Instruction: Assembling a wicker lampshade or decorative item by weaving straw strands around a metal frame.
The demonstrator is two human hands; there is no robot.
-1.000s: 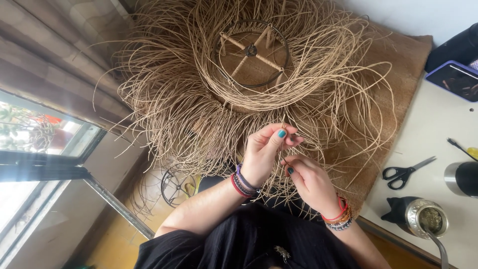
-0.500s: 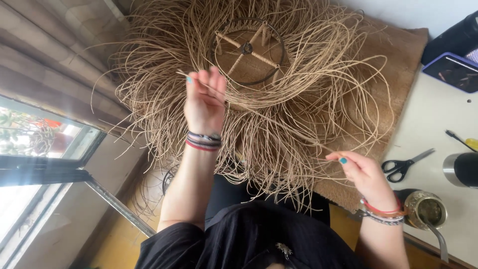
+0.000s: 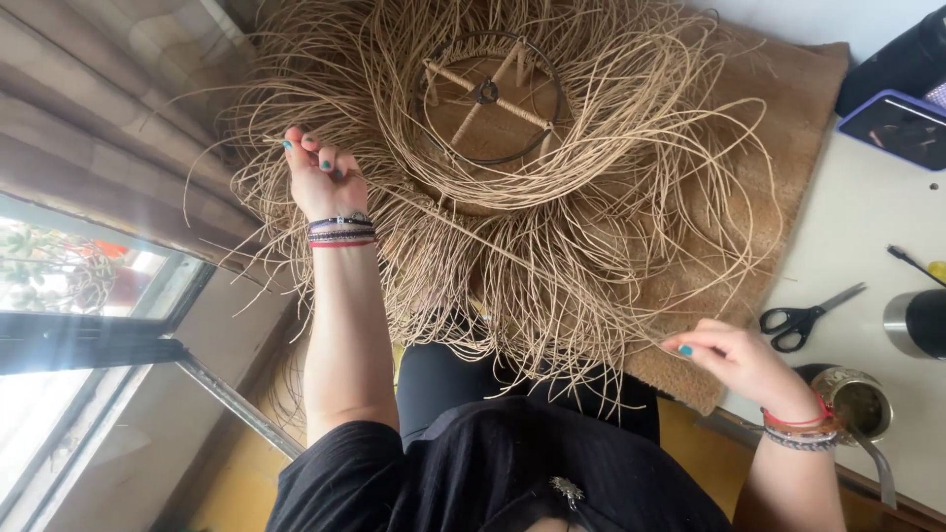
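Note:
A large round woven piece [image 3: 512, 197] of tan straw strands spreads over a brown mat [image 3: 788, 118], with a dark wire ring and crossed wooden sticks [image 3: 490, 94] at its middle. My left hand [image 3: 320, 177] is raised at the left rim, fingers closed around a thin strand pulled out from the fringe. My right hand [image 3: 734, 360] is low at the right, pinching the other end of a strand between thumb and fingers. Both wrists wear several bracelets.
Black scissors [image 3: 806, 317] lie on the white table [image 3: 867, 236] at right. A metal cup [image 3: 916, 323], a round cup with a metal straw [image 3: 855, 404] and a dark tablet [image 3: 899, 128] sit near the edge. A window [image 3: 69, 325] and curtain [image 3: 108, 128] are at left.
My two hands were together at the lower fringe, then drew apart. The left hand has swung further out to the left rim; the right has stayed low at the right.

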